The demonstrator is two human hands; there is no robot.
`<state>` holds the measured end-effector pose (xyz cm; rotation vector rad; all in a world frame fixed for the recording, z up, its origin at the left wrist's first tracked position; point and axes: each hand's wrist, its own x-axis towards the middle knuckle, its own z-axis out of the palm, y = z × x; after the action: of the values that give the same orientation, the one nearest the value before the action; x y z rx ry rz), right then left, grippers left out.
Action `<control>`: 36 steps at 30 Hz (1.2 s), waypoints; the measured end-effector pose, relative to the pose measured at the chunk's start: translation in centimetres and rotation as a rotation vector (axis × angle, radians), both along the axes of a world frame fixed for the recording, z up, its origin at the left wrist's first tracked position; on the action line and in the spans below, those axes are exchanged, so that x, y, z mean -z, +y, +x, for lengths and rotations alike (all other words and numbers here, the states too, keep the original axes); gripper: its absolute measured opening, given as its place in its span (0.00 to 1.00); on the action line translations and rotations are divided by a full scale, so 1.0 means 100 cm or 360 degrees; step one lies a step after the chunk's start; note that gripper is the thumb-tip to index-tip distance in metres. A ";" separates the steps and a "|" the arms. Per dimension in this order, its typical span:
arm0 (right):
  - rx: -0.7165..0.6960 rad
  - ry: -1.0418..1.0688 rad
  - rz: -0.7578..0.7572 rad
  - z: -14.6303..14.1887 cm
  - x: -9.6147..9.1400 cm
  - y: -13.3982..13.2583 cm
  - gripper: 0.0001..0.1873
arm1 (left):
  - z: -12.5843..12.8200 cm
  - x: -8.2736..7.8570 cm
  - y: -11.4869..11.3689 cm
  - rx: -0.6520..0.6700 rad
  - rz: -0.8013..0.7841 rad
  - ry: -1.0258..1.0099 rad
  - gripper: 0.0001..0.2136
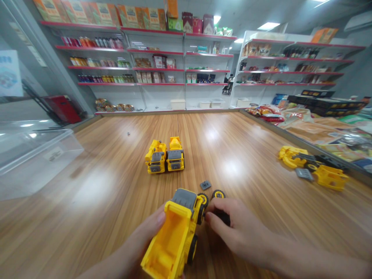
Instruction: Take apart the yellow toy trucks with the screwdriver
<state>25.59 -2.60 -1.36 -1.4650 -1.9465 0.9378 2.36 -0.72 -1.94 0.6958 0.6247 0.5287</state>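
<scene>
A yellow toy dump truck with a grey cab roof is gripped in my left hand. The thumb lies along the edge of its bed, and the other fingers are hidden beneath. My right hand is beside the truck's front, its fingers curled in close to the front wheel. Whatever they pinch is hidden, though something dark shows under the palm. Just beyond these fingers are a black toy wheel with a yellow hub and another such wheel. Past them lies a small grey plastic plate.
Two yellow toy trucks, a left one and a right one, stand side by side farther back. Yellow toy parts lie at the right edge. A clear plastic bin is at left. Stocked shelves rise behind the table.
</scene>
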 end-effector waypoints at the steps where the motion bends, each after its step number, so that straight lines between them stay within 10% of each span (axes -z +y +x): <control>1: 0.0008 0.0023 0.0008 0.000 0.000 0.000 0.08 | -0.001 0.001 0.001 0.0018 -0.0014 0.0009 0.26; 8: -0.0024 -0.0026 -0.0090 0.001 0.002 0.001 0.20 | -0.005 0.002 0.001 0.0121 -0.0033 0.0043 0.29; 14: 0.0028 0.0036 0.0030 -0.001 -0.001 0.002 0.06 | -0.005 0.003 0.001 0.0096 -0.0006 0.0118 0.28; 36: -0.0006 -0.0032 0.0031 0.000 0.000 0.001 0.10 | -0.005 0.003 0.001 0.0092 0.0075 0.0086 0.30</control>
<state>25.63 -2.50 -1.37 -1.4658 -1.9681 0.9069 1.86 -0.60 -2.24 0.7725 0.6423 0.4732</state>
